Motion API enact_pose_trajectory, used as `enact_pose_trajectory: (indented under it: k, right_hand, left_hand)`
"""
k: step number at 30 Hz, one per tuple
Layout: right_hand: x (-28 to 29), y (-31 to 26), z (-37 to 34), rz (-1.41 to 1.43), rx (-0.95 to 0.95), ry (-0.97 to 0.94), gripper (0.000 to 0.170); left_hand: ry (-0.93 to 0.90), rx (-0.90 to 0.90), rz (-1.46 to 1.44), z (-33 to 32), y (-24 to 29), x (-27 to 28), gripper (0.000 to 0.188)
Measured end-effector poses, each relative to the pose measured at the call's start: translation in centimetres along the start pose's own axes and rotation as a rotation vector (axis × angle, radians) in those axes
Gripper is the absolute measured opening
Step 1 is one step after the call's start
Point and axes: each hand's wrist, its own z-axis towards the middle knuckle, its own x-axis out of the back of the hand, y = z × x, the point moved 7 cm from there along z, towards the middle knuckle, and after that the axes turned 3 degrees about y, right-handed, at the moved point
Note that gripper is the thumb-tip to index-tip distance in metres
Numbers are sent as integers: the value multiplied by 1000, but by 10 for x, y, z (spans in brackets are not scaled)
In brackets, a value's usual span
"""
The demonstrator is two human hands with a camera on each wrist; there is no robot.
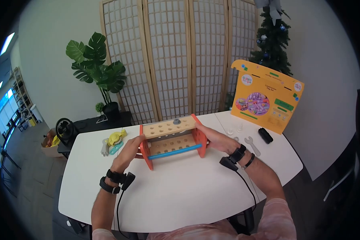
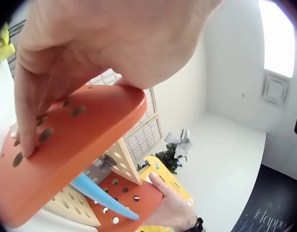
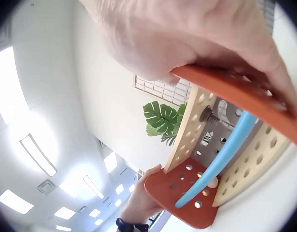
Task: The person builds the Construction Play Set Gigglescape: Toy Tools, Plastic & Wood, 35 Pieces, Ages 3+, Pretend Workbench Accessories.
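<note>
A toy workbench with red side panels, wooden shelves (image 1: pixel 164 129) full of holes and a blue bar (image 1: pixel 175 152) stands on the white table. My left hand (image 1: pixel 129 153) grips its left red panel (image 2: pixel 76 140), fingers on the outer face. The right red panel (image 3: pixel 235 92) is held by my right hand (image 1: pixel 217 140), with the thumb near the top edge. A grey screw (image 1: pixel 177 121) sits in the top shelf; its threaded shaft (image 3: pixel 213 117) shows below the shelf in the right wrist view.
Yellow and teal toy pieces (image 1: pixel 115 140) lie at the table's left. On the right are a grey wrench (image 1: pixel 252 146), a black object (image 1: pixel 265 135) and small pale pieces (image 1: pixel 230 132). A yellow box (image 1: pixel 268 96) stands at the back right.
</note>
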Motion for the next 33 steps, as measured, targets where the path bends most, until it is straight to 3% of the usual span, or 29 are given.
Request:
enact_pose_trajectory:
  k: [2, 6, 12, 19, 28, 30, 33]
  right_hand:
    - [-1, -6, -5, 47, 89, -5, 78]
    - [-16, -24, -27, 124, 182, 60, 63]
    - [-17, -16, -44, -42, 367, 60, 64]
    - [-12, 10, -65, -197, 389, 136, 61]
    - [-5, 14, -73, -169, 467, 193, 63]
    - [-13, 17, -74, -145, 293, 108, 65]
    - [-10, 23, -70, -185, 293, 68, 67]
  left_hand:
    - [11, -93, -39, -14, 15, -4, 58]
    - [-35, -238, -79, -22, 11, -5, 73]
    - [-32, -418, 6, -43, 5, -8, 68]
    - [27, -309, 31, -76, 2, -33, 50]
    - [66, -428, 139, -63, -15, -31, 47]
    - [81, -408, 147, -63, -17, -30, 46]
    - [74, -385, 193, -66, -12, -30, 48]
